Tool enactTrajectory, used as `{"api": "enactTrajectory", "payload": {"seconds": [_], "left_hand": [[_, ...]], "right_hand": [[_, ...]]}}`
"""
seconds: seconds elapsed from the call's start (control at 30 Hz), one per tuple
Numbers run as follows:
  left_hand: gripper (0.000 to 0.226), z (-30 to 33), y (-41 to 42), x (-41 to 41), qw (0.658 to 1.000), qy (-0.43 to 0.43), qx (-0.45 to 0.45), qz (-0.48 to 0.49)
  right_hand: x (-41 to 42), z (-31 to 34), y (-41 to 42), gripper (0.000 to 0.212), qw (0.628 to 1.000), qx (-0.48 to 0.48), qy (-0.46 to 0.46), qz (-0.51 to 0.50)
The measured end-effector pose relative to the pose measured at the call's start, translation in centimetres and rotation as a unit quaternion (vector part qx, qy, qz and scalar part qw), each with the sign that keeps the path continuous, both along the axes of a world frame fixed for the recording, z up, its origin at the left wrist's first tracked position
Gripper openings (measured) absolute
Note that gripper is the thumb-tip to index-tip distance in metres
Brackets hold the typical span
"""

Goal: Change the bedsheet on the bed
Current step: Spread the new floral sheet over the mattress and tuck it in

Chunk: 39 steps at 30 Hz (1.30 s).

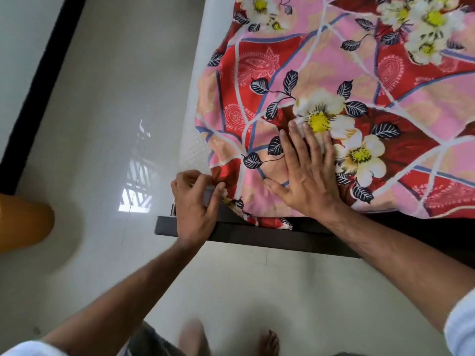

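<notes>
1. A person is bending over the near left corner of a bed, both bare forearms reaching in from below, with short white sleeves (461,327) showing at the edges of view.
2. The bedsheet (359,86), a red and pink print with white and yellow flowers and dark leaves, is lying spread over the bed, covering most of it and running off the far and right sides of the view.
3. The left hand (195,201) is working at the sheet's near left corner, its fingers (218,192) curled and pinching the red edge of the cloth right at the corner of the bed.
4. The right hand (305,170) is lying flat on the sheet just to the right of that corner, fingers straight and spread, pressing the fabric down; the fingertips are touching a large white flower in the print.
5. A strip of white textured mattress (195,147) is showing bare along the left side, beside the sheet's edge.
6. The dark bed frame (270,235) is running along the near side, with a small fold of the sheet hanging over it.
7. The glossy pale floor (102,124) is reflecting a bright window pattern to the left of the bed; a black band is crossing the far left corner of the floor.
8. An orange object (23,222), blurred, is sitting at the left edge of view.
9. The person's bare feet (268,343) are standing on the floor at the near edge.
</notes>
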State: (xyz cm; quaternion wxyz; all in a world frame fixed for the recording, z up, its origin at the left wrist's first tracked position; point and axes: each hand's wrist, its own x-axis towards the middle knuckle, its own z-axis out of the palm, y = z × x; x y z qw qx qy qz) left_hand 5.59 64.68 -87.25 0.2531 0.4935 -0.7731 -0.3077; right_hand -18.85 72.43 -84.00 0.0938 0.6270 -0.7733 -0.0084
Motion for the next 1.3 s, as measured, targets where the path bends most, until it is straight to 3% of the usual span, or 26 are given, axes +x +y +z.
{"api": "enactTrajectory", "payload": {"seconds": [0.2,0.47,0.57,0.67,0.77,0.9,1.0,1.07,1.17,1.3], "left_hand": [[0.027,-0.3,-0.2,0.4,0.992,0.094,-0.033,-0.073],[0.025,-0.6,0.2,1.0,0.975,0.207,-0.009,-0.082],[0.030,-0.1,0.1,1.5,0.955,0.259,0.091,-0.108],[0.049,1.0,-0.6,2.1,0.891,0.346,0.261,-0.132],[0.058,1.1,-1.5,2.6,0.857,0.376,0.317,-0.152],[0.047,0.5,-1.3,2.6,0.879,0.334,0.285,-0.188],[0.021,0.3,-0.9,2.2,0.899,0.305,0.230,-0.213],[0.005,0.0,-1.0,2.0,0.916,0.309,0.191,-0.171],[0.015,-0.1,-1.4,1.7,0.929,0.328,0.144,-0.094],[0.019,0.1,-1.4,1.3,0.926,0.347,0.126,-0.083]], "right_hand": [[0.1,-1.0,0.2,0.097,0.998,-0.052,0.020,0.003],[0.6,-1.9,0.3,0.095,0.996,-0.084,0.030,-0.012],[1.4,-1.6,0.7,0.093,0.997,-0.075,0.009,-0.020],[2.8,-1.4,1.3,0.089,0.997,-0.073,-0.016,-0.030],[3.9,-1.7,1.4,0.089,0.996,-0.080,-0.004,-0.041],[4.4,-2.0,1.2,0.088,0.995,-0.094,0.009,-0.044],[4.9,-1.7,1.4,0.088,0.996,-0.082,-0.005,-0.046],[5.1,-1.5,1.4,0.088,0.996,-0.074,-0.013,-0.047],[5.3,-1.1,1.4,0.088,0.997,-0.064,-0.013,-0.050],[5.6,-0.8,1.2,0.089,0.996,-0.052,-0.026,-0.062]]}}
